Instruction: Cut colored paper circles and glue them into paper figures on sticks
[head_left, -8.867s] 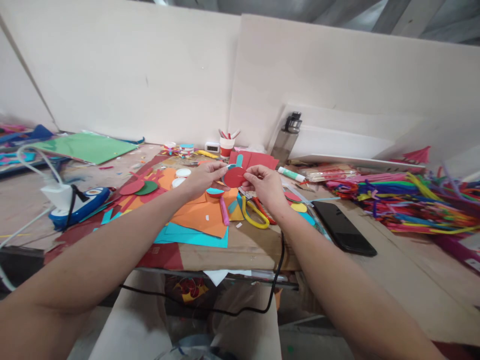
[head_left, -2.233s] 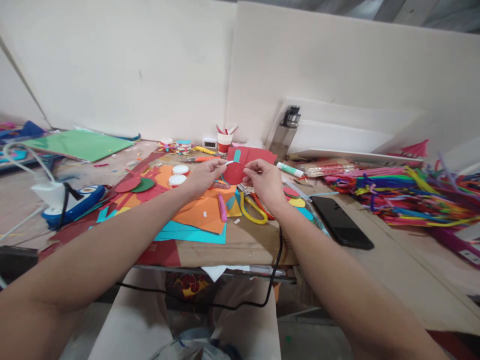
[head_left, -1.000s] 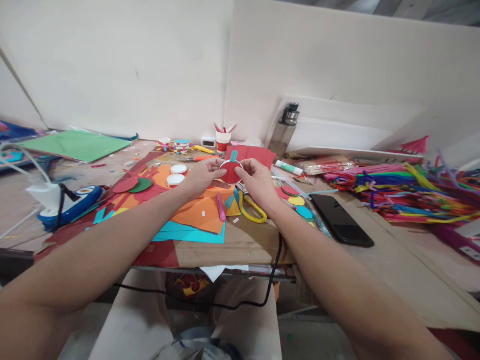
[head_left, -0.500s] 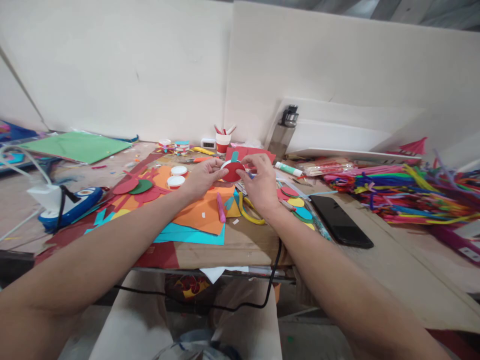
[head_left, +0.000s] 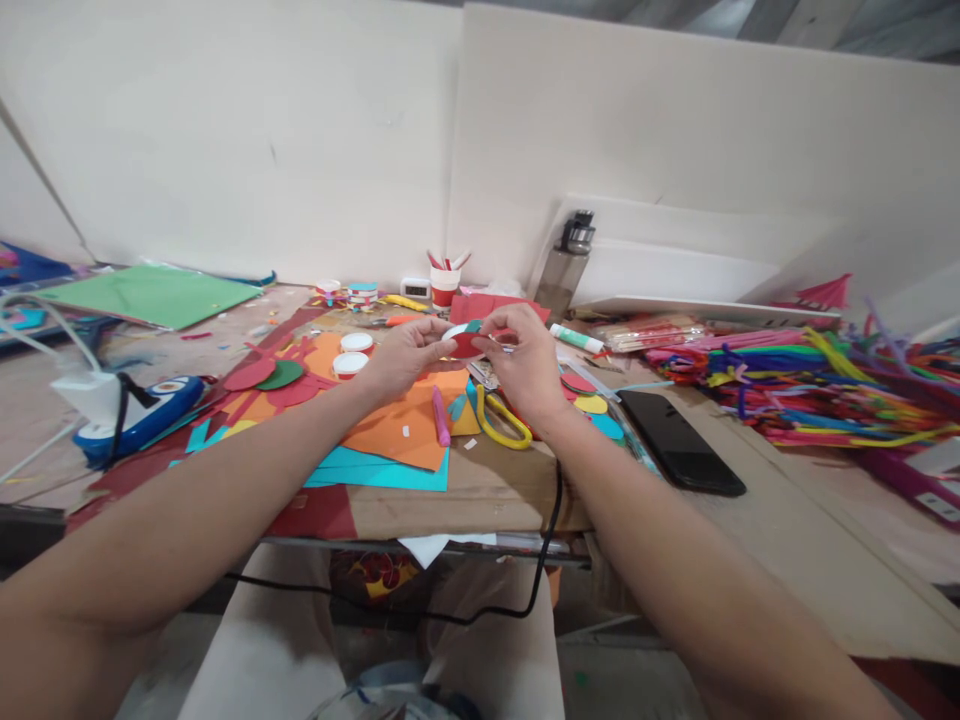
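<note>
Between my two hands, above the worktable, is a red paper disc [head_left: 468, 346] with a white round piece behind it. A teal paper strip [head_left: 473, 327] lies across its upper edge. My left hand [head_left: 409, 356] pinches the disc's left side with thumb and fingers. At the right edge, my right hand [head_left: 523, 362] is closed on the disc, its fingertips beside the strip's end. Below lie orange paper [head_left: 397, 430], a pink pen-like tool [head_left: 441, 416] and yellow-handled scissors [head_left: 504, 420]. Two white-topped round pieces [head_left: 351, 364] stand left of my left hand.
Red and green paper circles [head_left: 280, 375] lie at left near a blue power strip [head_left: 142, 415]. At right are a black phone [head_left: 681, 442], a glue stick [head_left: 576, 338] and pipe cleaners [head_left: 817, 385]. A bottle [head_left: 564, 268] stands behind. A black cable [head_left: 551, 530] hangs over the front edge.
The red disc has tipped from facing me to lying flatter. The teal strip, upright before, now leans over to the right by my right fingers. Both hands stay nearly in place.
</note>
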